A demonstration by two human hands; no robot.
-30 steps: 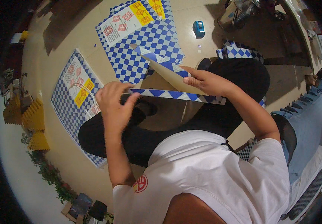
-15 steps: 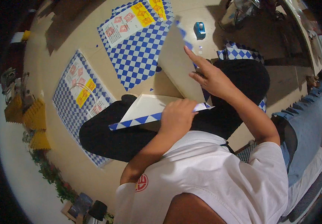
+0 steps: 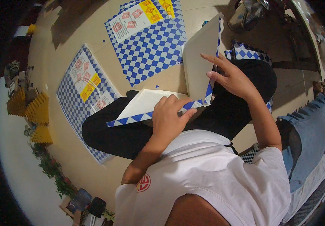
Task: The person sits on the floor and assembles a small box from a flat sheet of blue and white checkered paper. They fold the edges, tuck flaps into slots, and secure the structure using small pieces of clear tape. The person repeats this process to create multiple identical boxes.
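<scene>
Flap [image 3: 196, 64] has swung rightward; left hand [image 3: 168, 118] grips lower panel [image 3: 144, 102] at its near edge; right hand [image 3: 233, 77] contacts flap, fingers spread.

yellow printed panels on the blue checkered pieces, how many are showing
3: the left panel on the left piece, the upper panel on the upper piece, and the rightmost panel just right of that. More may be hidden underneath.

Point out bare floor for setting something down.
Bare floor shows between the corded checkered panel and the checkered sheets, bar a blue scrap, and between that panel and the leafy plants. It's crowded at the lap, where the left hand and right hand handle the folded sheet.
</scene>
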